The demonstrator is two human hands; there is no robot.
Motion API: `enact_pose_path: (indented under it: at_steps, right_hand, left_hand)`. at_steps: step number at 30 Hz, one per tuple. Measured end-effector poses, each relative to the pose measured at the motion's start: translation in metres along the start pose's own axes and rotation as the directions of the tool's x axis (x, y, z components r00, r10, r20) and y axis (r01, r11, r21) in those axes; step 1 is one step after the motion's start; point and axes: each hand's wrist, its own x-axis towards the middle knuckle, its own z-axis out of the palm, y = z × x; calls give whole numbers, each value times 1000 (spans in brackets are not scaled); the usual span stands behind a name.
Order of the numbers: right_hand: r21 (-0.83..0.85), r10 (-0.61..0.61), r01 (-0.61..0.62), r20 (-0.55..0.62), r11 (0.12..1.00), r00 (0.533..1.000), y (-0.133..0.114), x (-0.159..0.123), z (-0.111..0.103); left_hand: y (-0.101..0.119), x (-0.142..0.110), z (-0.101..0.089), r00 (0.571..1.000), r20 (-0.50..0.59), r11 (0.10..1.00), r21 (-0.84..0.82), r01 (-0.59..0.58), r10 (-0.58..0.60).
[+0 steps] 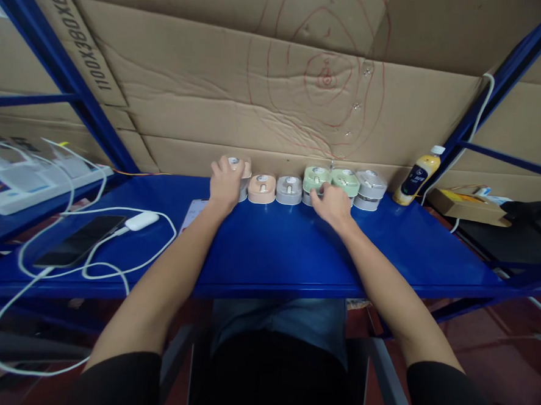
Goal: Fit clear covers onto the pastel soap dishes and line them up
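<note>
Several small rounded boxes with clear lids stand in a row along the back of the blue shelf. My left hand (226,182) has its fingers wrapped over a peach box (244,166), which sits on top of a grey box (243,192) at the row's left end. To its right are a single peach box (261,193) and a single grey box (288,192). My right hand (335,204) closes on the front of a green box (315,176) in an upper layer; some fingertips are hidden. Beside it are another green box (347,181) and a grey stack (371,185).
A juice bottle (417,176) stands right of the row. On the left lie a dark phone (82,240), a white charging case (141,221) and looping white cables. A second phone (193,212) is partly behind my left forearm. Cardboard (188,112) walls the back; blue posts frame the sides.
</note>
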Motion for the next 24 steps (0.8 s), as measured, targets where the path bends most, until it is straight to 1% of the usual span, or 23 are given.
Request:
enact_pose_path:
  at_steps: [3,5,7,8,10,11,12,14,15,16,17,19,21,22,24]
  right_hand:
    - [5,3,-3,-5,1000,1000,0,0,0]
    - [18,10,-9,-17,1000,1000,2,1,0]
    - [57,20,-17,-47,998,999,5,4,0]
    - [95,22,-15,-74,995,997,8,5,0]
    - [223,1,32,-149,974,989,15,10,0]
    - [310,-27,85,-188,947,982,20,12,0]
    - [404,-70,154,-215,902,974,26,13,0]
    - [572,-204,292,-214,766,955,38,16,0]
    - [635,-285,333,-181,697,941,44,16,0]
    - [680,-364,349,-128,644,922,50,16,1]
    - [707,-436,347,-61,616,898,55,16,2]
    - [723,-531,316,83,614,843,61,15,4]
    - [721,-576,276,205,636,792,63,13,7]
    - [716,-584,258,251,649,772,63,12,9]
    - [696,-584,234,317,679,747,61,10,11]
  left_hand:
    - [-4,-2,-3,1000,-29,1000,-12,9,-9]
    - [-9,-3,-5,998,-68,998,-55,-5,1]
    - [-12,-3,-8,989,-143,990,-123,-66,48]
    - [-13,-3,-8,977,-193,979,-164,-121,88]
    - [-10,-6,-7,935,-290,931,-240,-276,202]
    - [-7,-9,-6,904,-327,890,-268,-368,275]
    - [-2,-13,-5,866,-352,837,-292,-462,355]
    - [10,-26,0,770,-373,706,-322,-631,518]
    - [16,-33,2,715,-372,633,-334,-698,592]
    - [21,-41,5,660,-366,562,-346,-751,656]
    - [26,-48,8,624,-356,514,-360,-779,696]
    - [32,-60,14,563,-331,436,-384,-814,758]
    - [33,-68,19,522,-298,388,-407,-827,799]
    - [33,-70,21,510,-279,375,-419,-827,814]
    - [32,-73,23,508,-238,372,-445,-814,828]
